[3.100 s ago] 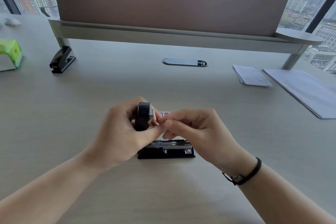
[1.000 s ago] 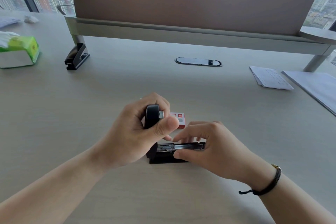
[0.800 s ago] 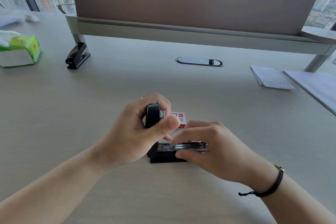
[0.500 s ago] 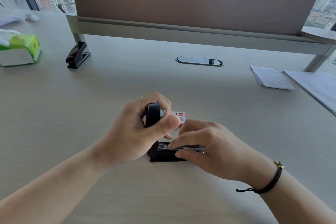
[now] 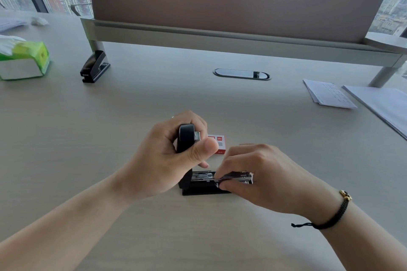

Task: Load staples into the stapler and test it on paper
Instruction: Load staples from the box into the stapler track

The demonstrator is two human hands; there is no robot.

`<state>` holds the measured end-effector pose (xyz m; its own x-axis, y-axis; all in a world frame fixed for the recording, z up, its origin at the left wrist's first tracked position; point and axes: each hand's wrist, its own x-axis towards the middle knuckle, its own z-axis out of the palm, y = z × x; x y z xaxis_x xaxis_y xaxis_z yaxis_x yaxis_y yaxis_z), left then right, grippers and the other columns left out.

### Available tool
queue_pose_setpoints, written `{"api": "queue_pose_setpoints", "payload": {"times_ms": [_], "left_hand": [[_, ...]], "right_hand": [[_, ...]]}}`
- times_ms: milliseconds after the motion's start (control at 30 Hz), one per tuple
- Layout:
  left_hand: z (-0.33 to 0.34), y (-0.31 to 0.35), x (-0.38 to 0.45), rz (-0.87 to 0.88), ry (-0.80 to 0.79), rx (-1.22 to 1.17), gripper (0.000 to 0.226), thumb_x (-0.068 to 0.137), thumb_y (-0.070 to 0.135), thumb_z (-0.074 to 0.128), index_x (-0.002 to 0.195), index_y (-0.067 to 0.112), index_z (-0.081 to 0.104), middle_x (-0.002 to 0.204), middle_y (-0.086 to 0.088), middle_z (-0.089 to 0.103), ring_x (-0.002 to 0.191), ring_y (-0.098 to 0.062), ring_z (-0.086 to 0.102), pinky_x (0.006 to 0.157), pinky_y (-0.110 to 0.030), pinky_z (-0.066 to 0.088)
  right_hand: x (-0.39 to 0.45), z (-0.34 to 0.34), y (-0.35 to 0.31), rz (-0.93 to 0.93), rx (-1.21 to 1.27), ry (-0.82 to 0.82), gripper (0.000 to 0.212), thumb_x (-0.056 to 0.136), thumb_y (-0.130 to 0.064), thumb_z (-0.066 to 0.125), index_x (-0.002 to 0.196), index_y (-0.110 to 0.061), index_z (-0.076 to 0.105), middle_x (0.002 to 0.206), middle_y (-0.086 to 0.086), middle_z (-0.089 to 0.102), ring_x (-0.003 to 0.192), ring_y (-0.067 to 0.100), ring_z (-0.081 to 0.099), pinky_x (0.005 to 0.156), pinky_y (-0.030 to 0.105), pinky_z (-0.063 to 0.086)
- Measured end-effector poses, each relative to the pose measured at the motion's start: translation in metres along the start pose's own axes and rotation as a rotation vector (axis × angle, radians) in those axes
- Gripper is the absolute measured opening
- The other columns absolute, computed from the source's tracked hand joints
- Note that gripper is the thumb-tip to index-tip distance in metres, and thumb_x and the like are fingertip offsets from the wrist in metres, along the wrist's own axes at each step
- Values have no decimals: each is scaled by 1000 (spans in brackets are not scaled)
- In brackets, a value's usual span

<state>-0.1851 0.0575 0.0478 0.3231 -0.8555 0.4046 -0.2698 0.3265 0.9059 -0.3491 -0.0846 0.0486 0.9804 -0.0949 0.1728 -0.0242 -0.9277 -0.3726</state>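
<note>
A black stapler (image 5: 199,187) stands open on the desk, its top arm swung upright. My left hand (image 5: 167,158) grips that raised arm between fingers and thumb. My right hand (image 5: 262,176) pinches the front of the metal staple channel (image 5: 231,176) that lies over the stapler's base. Whether staples sit in the channel is hidden by my fingers. A small red and white staple box (image 5: 218,144) rests just behind the hands. White paper sheets (image 5: 328,95) lie at the far right.
A second black stapler (image 5: 94,66) stands at the back left near a green tissue box (image 5: 24,60). A larger paper stack (image 5: 383,105) reaches the right edge. A cable grommet (image 5: 241,73) and a desk divider panel (image 5: 231,0) are at the back.
My right hand has come down from beside the raised arm to the staple channel and now pinches its front end. My left hand still holds the arm upright.
</note>
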Motion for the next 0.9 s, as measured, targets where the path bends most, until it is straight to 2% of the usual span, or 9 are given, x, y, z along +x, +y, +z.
{"api": "queue_pose_setpoints", "payload": {"times_ms": [100, 200, 333, 467, 600, 667, 733, 800, 900], "left_hand": [[0, 0, 0, -1, -2, 0, 57, 77, 59, 70, 76, 4, 55, 85, -19, 48, 75, -44, 52, 63, -46, 62], [-1, 0, 0, 3, -8, 6, 51, 78, 58, 69, 76, 9, 56, 86, -19, 49, 77, -43, 54, 62, -49, 62], [-1, 0, 0, 5, -11, 4, 51, 78, 58, 69, 76, 9, 56, 85, -17, 49, 78, -44, 53, 62, -50, 62], [-1, 0, 0, 5, -11, 10, 47, 78, 58, 69, 75, 12, 58, 85, -15, 50, 78, -44, 53, 62, -48, 62], [-1, 1, 0, 7, -11, 13, 45, 78, 58, 69, 75, 14, 58, 85, -15, 49, 79, -44, 54, 62, -47, 63], [0, 1, 0, 6, -10, 15, 46, 78, 58, 69, 75, 14, 58, 85, -15, 49, 80, -45, 54, 62, -47, 63], [-1, 2, 0, 5, -11, 13, 46, 78, 58, 69, 75, 13, 58, 85, -15, 49, 80, -46, 54, 61, -47, 63], [-1, 2, 0, 5, -10, 14, 48, 78, 58, 69, 75, 12, 57, 85, -16, 49, 80, -46, 54, 61, -47, 63], [-1, 1, 0, 8, -10, 16, 49, 79, 58, 68, 75, 11, 57, 85, -16, 50, 79, -45, 55, 61, -50, 62]], "right_hand": [[-2, -1, 0, 23, 16, 27, 8, 84, -36, 71, 90, -34, 68, 83, -17, 63, 74, 7, 57, 64, 30, 50], [-5, -1, 2, 93, 38, 62, 20, 80, -39, 75, 90, -33, 59, 76, -18, 59, 72, 0, 52, 64, 19, 44], [-6, -3, 2, 76, 31, 45, 16, 81, -36, 74, 90, -33, 61, 81, -18, 60, 73, 0, 54, 61, 16, 41], [-6, -4, 3, 38, 31, 16, 11, 83, -33, 72, 94, -35, 69, 97, -19, 62, 80, 7, 60, 67, 27, 50], [-9, -5, 7, 45, 19, 39, 9, 82, -34, 73, 90, -36, 70, 94, -20, 62, 78, 6, 58, 61, 11, 36], [-10, -5, 9, 47, 23, 53, 7, 81, -35, 73, 88, -36, 72, 91, -20, 63, 75, 3, 57, 60, 9, 33], [-10, -4, 8, 47, 41, 57, 6, 82, -35, 72, 88, -36, 73, 90, -20, 64, 74, 1, 57, 60, 10, 37], [-10, -2, 8, 47, 58, 60, 7, 82, -34, 72, 89, -36, 74, 90, -20, 65, 74, 3, 60, 62, 20, 47], [-9, -1, 7, 46, 67, 67, 9, 82, -34, 73, 90, -37, 75, 90, -20, 65, 75, 3, 61, 65, 28, 52]]}}
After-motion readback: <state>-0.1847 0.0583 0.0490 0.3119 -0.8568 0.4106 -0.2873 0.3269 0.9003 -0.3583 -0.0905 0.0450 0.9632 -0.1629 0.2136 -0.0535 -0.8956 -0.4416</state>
